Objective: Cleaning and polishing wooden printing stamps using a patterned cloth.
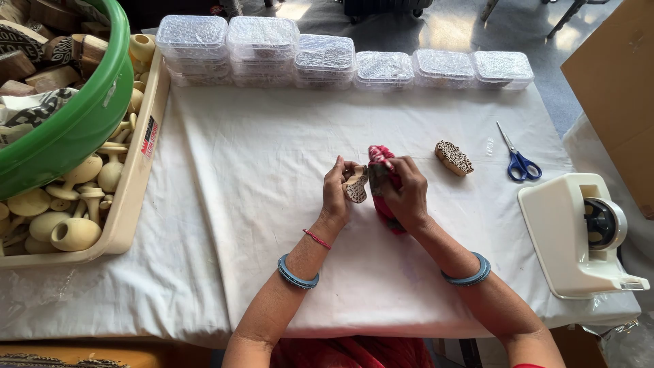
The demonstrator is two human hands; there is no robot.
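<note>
Two hands mid-cloth, left hand (337,194) fingers grasping carved block (355,185), right hand (407,193) clenching red rag (380,158)

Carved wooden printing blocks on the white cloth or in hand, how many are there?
2. One carved wooden printing block is held in the left hand, beside the red cloth in the right hand. Another lies right of it. More may sit in the green tub.

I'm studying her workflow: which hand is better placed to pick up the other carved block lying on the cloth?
Probably the right hand: the spare carved block lies on its side, near the scissors. But it grips a red cloth; the left hand holds a block.
</note>
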